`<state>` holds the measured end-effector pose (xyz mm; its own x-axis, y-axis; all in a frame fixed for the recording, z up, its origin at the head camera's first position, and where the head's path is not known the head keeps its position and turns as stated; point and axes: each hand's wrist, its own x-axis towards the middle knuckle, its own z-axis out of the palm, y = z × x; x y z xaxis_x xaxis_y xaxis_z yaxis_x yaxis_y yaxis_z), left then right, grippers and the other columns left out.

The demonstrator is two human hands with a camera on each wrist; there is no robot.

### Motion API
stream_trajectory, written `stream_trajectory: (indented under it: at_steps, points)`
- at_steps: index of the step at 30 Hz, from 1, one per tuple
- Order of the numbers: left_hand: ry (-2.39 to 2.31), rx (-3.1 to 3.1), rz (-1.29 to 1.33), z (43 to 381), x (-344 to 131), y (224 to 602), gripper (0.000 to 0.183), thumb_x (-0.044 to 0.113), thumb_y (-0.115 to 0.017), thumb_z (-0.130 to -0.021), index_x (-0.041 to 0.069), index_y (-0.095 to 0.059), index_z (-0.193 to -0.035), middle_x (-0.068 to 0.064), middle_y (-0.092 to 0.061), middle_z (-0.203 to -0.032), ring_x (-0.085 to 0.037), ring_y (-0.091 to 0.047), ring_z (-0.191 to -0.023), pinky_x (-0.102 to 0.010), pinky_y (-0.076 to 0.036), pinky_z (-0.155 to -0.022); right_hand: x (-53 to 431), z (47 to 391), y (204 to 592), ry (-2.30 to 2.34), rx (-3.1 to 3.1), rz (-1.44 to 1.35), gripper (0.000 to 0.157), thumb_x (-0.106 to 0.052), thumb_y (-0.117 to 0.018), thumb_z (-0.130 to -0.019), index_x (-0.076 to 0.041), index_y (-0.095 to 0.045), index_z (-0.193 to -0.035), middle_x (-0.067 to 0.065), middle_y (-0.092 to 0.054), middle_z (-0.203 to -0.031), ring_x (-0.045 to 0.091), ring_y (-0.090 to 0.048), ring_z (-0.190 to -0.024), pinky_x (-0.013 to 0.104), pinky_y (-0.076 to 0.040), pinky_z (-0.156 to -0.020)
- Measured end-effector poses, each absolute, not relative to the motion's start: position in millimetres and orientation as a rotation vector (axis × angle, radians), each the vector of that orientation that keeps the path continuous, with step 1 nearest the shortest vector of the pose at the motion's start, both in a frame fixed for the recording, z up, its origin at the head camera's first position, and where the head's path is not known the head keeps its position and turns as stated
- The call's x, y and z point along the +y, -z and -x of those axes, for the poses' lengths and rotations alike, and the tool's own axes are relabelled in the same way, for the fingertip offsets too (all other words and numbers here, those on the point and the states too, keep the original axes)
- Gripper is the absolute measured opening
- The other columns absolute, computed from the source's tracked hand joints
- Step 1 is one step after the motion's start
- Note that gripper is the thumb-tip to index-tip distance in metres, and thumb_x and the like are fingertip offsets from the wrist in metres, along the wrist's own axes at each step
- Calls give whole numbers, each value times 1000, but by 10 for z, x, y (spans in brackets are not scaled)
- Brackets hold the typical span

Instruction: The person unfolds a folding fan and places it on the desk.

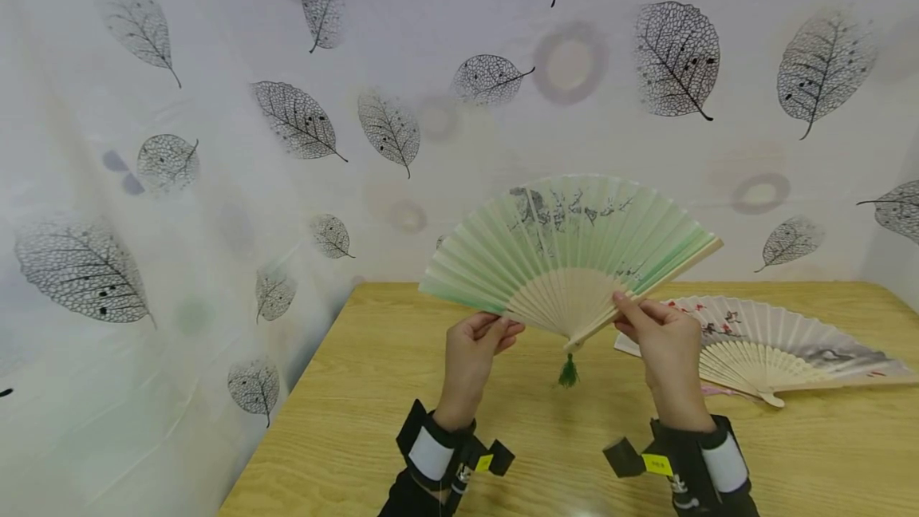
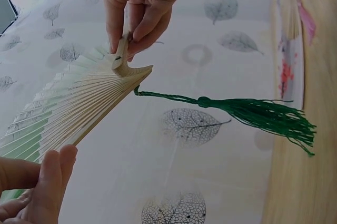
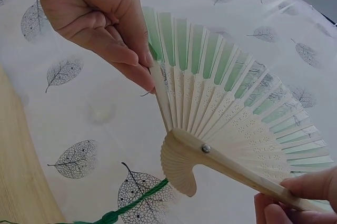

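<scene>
A pale green folding fan is spread wide above the table, its painted leaf upward and its ribs meeting at the bottom. My left hand pinches its left edge between thumb and fingers. On the right, my right hand grips the thick outer guard stick, thumb on top. From the pivot end hangs a dark green tassel. In the right wrist view, cut-out patterns show on the bare ribs, and a metal rivet sits at the pivot.
A second open fan, white with red flowers and grey painting, lies on the wooden table to the right, partly behind my right hand. A pink tassel lies by its pivot. A leaf-printed curtain hangs behind and to the left.
</scene>
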<state>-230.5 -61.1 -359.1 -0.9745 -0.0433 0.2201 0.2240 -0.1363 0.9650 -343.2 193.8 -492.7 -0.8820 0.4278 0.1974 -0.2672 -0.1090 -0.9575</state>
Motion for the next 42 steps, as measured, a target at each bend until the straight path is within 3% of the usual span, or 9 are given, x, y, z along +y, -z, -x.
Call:
stream_trajectory:
  at_steps: [10,42]
  points:
    - [2241,-1912,185,2312,-601,3602,24,10,-57,-84,-9,-60,-99,-24,-66,-92,-22,-64,-82,-22,-54,-69,1912,3462,4938,-2162,-1556,131,42,-30,-75,-67,0,-68,-96,17,-65,-98,31,-62,-85,32,-54,-68]
    - [2277,-1790,152,2312,-596,3611,25,9,-56,-85,-9,-59,-102,-22,-66,-94,-24,-63,-85,-25,-54,-72,1856,3451,4924,-2192,-1496,175,43,-32,-74,-68,-2,-68,-98,16,-67,-94,31,-62,-82,33,-54,-67]
